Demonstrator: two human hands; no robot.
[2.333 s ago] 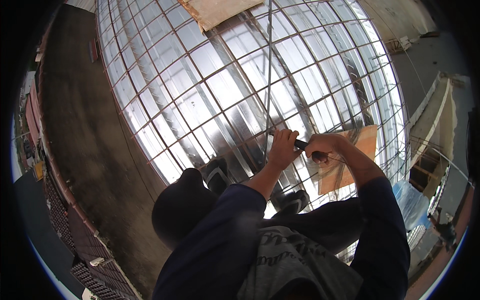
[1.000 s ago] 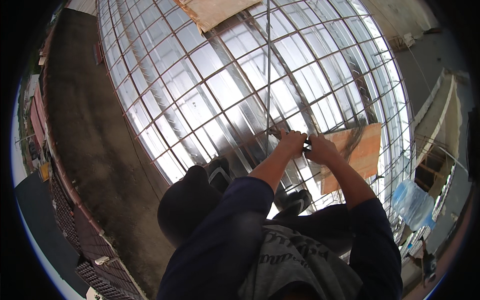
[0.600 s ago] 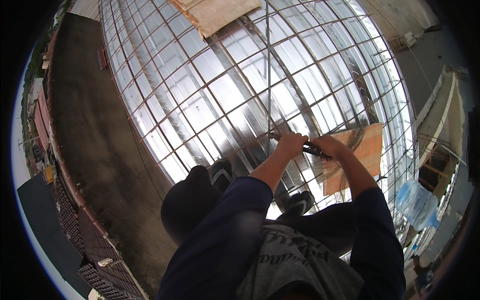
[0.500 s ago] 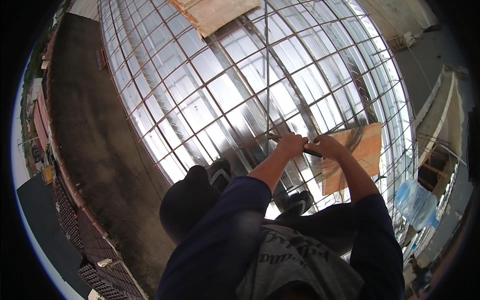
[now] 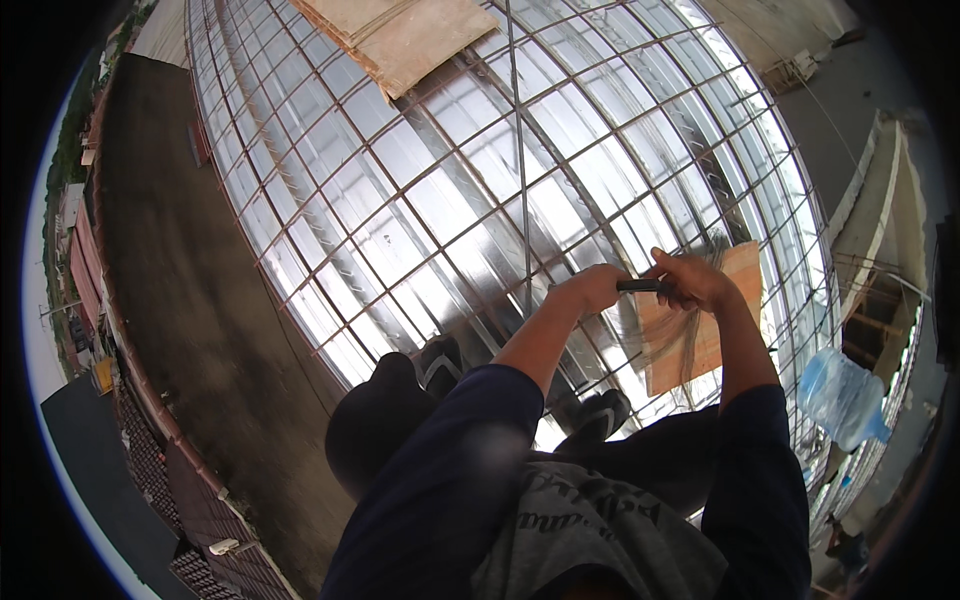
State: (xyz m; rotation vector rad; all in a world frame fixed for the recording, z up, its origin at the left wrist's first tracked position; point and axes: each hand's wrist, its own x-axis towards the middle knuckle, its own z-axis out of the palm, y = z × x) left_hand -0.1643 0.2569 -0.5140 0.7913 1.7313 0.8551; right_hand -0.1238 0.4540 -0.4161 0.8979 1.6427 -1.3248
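My left hand (image 5: pixel 592 289) is closed around a tool with a black handle (image 5: pixel 640 286). The working end is hidden by the hand, so its kind cannot be made out. At the handle's right end, the curled fingers of my right hand (image 5: pixel 698 283) meet it, with the thumb raised and apart. Both hands are above a grid of rusty steel bars (image 5: pixel 440 246) laid over shiny corrugated metal sheets (image 5: pixel 400 238). Under and beside my right hand is an orange-brown board (image 5: pixel 697 352), with a bundle of thin dark wires (image 5: pixel 677 338) lying across it.
A larger plywood board (image 5: pixel 420 45) rests on the bars at the far side. To the right is a clear blue water jug (image 5: pixel 840 400). My feet in dark sandals (image 5: pixel 597 412) stand on the grid. A brown concrete strip (image 5: pixel 220 300) runs along the left.
My right hand has shifted right and turned, its thumb lifting away from the handle. The tool's tip, visible before, is now hidden. The view has shifted slightly.
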